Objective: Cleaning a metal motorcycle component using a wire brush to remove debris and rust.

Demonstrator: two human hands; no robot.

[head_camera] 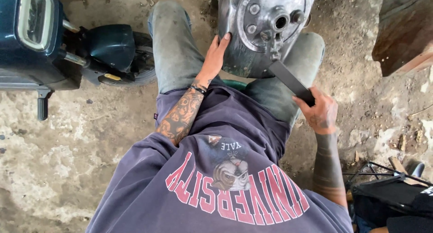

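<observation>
Bare metal tank (pixel 252 39), dull grey and scuffed, propped between the knees of the seated person, its underside turned up to the camera; a round bolted plate (pixel 270 16) with a central port sits on this face. Flat black bar (pixel 291 82), held aslant, its upper end touching the tank just below the plate; its lower end enclosed in the right hand (pixel 319 112), fingers curled and pressed together around it. Left hand (pixel 216 57) laid flat on the tank's left edge, fingers spread and extended, enclosing nothing; a dark band circles its wrist. Both forearms tattooed. Grey trousers (pixel 176 52) cover the legs on either side of the tank; a faded purple shirt (pixel 225 179) with red lettering and a printed animal head fills the lower field. Dirt and concrete floor (pixel 67 156) beneath. Dark blue scooter (pixel 49 39) at upper left, well apart from the tank; black wire frame (pixel 383 170) at lower right; rusty brown panel (pixel 401 30) at upper right.
</observation>
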